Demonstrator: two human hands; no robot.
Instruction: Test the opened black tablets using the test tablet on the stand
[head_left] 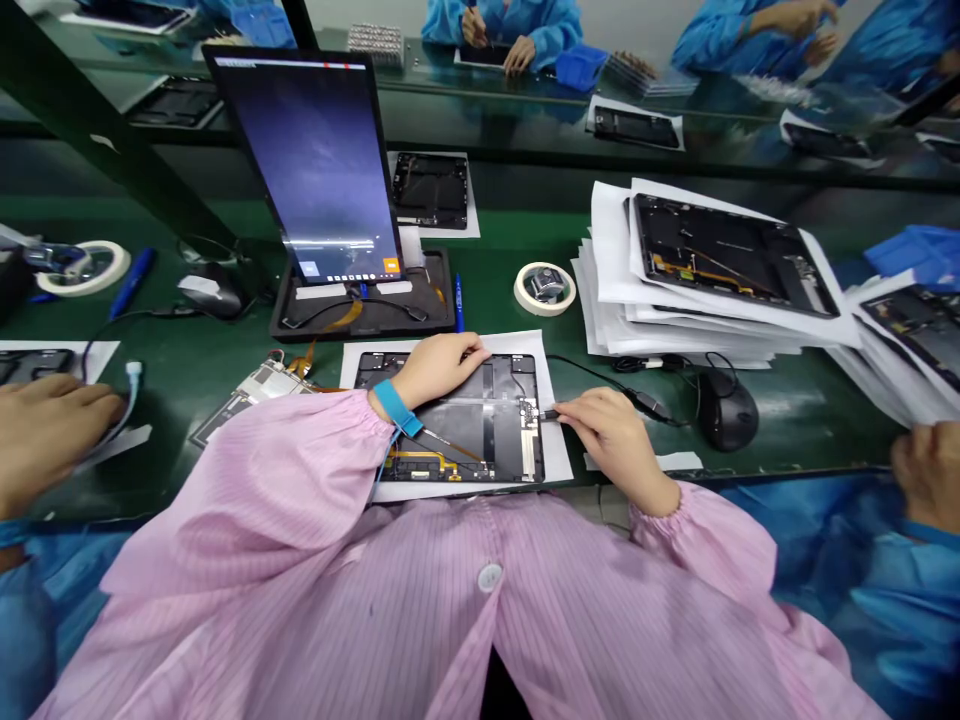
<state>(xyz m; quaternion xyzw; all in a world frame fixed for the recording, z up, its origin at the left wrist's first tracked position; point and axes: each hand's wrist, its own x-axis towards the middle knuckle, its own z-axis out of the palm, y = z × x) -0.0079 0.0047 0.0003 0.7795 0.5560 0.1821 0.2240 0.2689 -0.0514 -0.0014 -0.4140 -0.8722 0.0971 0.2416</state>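
An opened tablet (450, 415) lies on a white sheet (555, 440) in front of me, its black inside, boards and orange flex cables facing up. My left hand (442, 365), with a blue wrist strap (397, 407), reaches across it. The fingers of that hand are closed at the tablet's far edge. At the tablet's right side my right hand (600, 425) pinches a black cable plug (551, 414) against the edge by a small board. How deep the plug sits cannot be seen. A circuit board (259, 395) with a flex cable lies left of the tablet.
A lit screen (315, 170) stands in a black holder (442, 300) behind. Tape roll (544, 289), blue pen (459, 303), mouse (726, 408) and a paper stack (611, 310) topped by a tablet shell (735, 250) surround the work. Co-workers' hands (49, 430) are at both sides.
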